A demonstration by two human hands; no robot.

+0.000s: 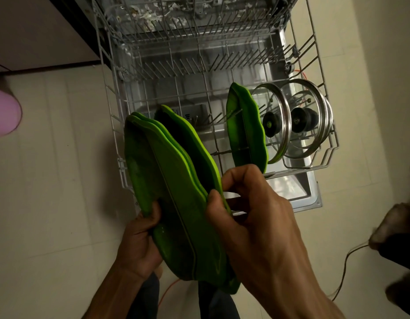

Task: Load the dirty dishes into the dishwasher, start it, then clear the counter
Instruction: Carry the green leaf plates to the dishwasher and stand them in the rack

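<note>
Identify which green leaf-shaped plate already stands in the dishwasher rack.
The lone green plate upright beside the glass lids; the others are in the hands.

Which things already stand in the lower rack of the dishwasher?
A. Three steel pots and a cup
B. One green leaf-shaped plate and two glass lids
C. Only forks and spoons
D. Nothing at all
B: one green plate stands upright between the tines of the lower rack, with two glass lids to its right, while the left hand and the right hand hold the stack of green plates over the rack's near edge.
</note>
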